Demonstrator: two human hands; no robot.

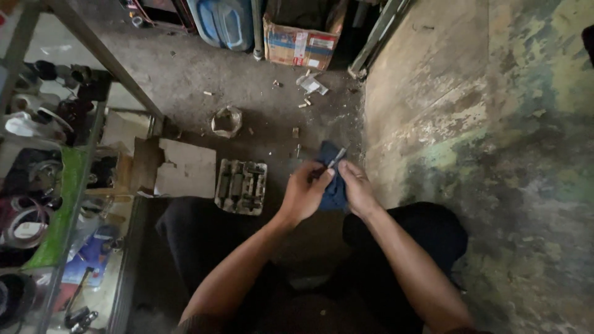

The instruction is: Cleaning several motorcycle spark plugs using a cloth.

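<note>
Currently, head view: my left hand (304, 192) and right hand (357, 188) meet over the concrete floor (185, 80), both clenched on a dark blue cloth (334, 185). A slim metal piece (337, 157) juts from its upper edge, pinched in the cloth. I judge the cloth soft and limp, best gripped bunched; the metal piece looks stiff, light, possibly slippery. A grey tray of parts (241, 186) lies just left.

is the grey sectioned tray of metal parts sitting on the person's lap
No, the grey sectioned tray lies on the concrete floor beyond the knees, left of both hands.
</note>
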